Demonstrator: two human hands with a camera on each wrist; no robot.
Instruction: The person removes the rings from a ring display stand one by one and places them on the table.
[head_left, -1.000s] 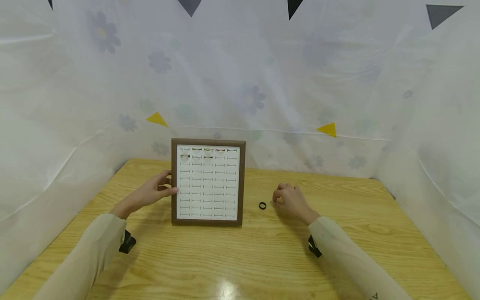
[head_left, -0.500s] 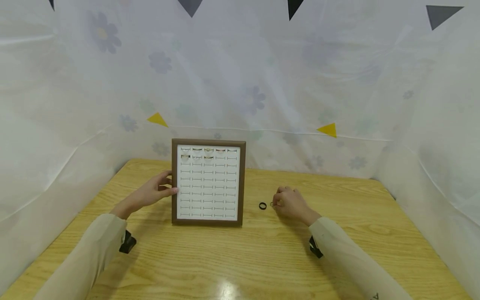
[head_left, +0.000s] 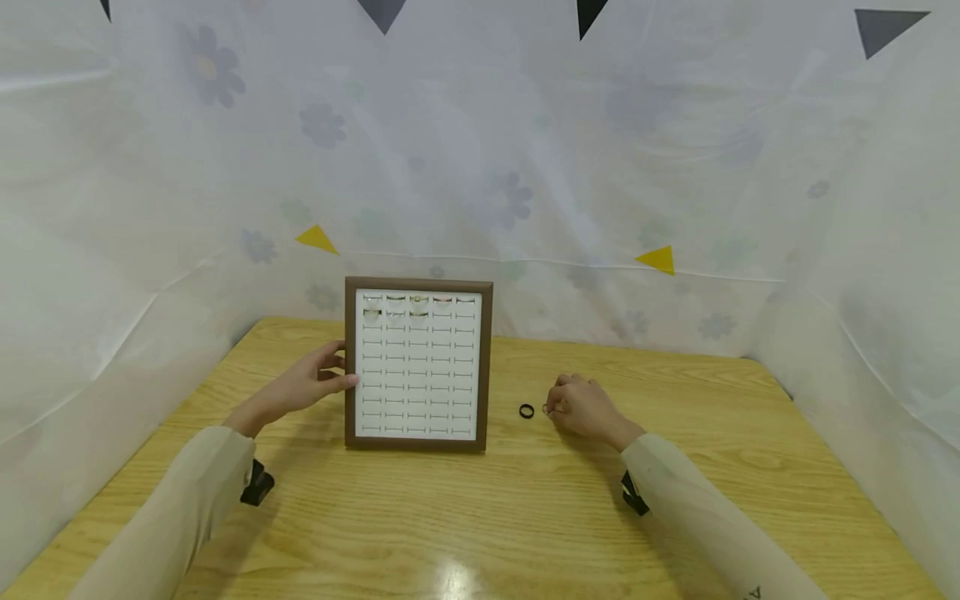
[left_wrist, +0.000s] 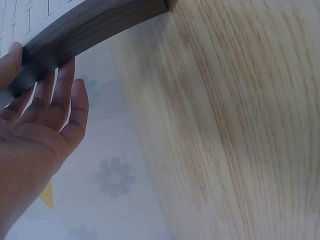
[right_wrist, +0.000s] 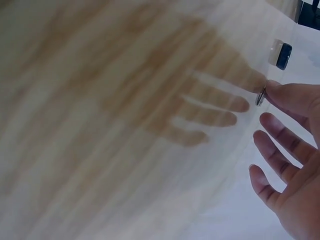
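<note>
While my left hand [head_left: 311, 387] rests flat against the brown ring board [head_left: 417, 365], fingers straight, my right hand [head_left: 581, 406] pinches a small silver ring [right_wrist: 260, 96] low over the worktop [head_left: 525, 517], just beside a black ring [head_left: 527, 411].

The right hand [head_left: 581, 407] has moved a little closer to the black ring [head_left: 527, 411] on the tabletop [head_left: 525, 517]. Its fingertips [right_wrist: 280, 95] now pinch a small silvery ring [right_wrist: 260, 96].
</note>
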